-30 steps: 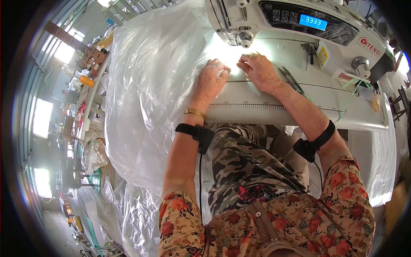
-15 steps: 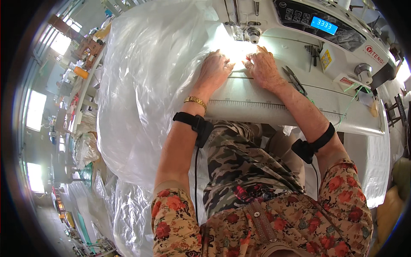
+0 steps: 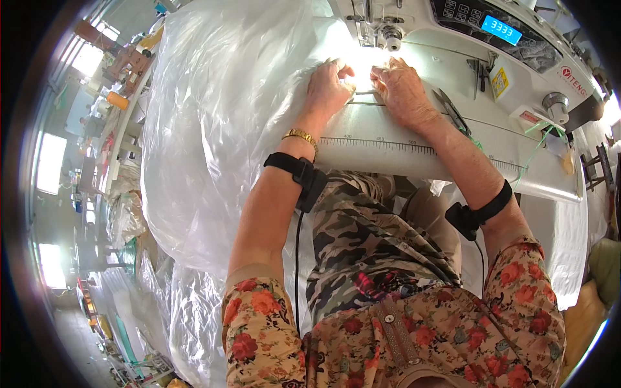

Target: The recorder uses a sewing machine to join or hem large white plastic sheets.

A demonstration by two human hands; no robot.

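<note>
Just in front of the sewing machine's needle area point(image 3: 391, 40), both hands work close together under a bright lamp. My left hand point(image 3: 328, 89) is at the left, its fingers curled and thumb pressed inward, beside a large translucent plastic sheet point(image 3: 213, 110). To the right, my right hand point(image 3: 402, 94) has its thumb and fingers pinched together near the needle area. White glare hides what lies between the fingertips, so I cannot tell what either hand grips. A short dark line crosses the pale surface between my wrists.
Dark snips point(image 3: 454, 111) lie beside my right wrist, with small tools point(image 3: 477, 79) farther back. A printed ruler point(image 3: 378, 143) runs along the table's front. Green thread point(image 3: 543, 132) hangs at the right. The control panel point(image 3: 501, 31) is lit. Plastic drapes down the left side.
The view has shifted slightly, so the machine sits higher and farther right. My right hand's fingers have drawn closer together. My left hand stays at the needle area's left.
</note>
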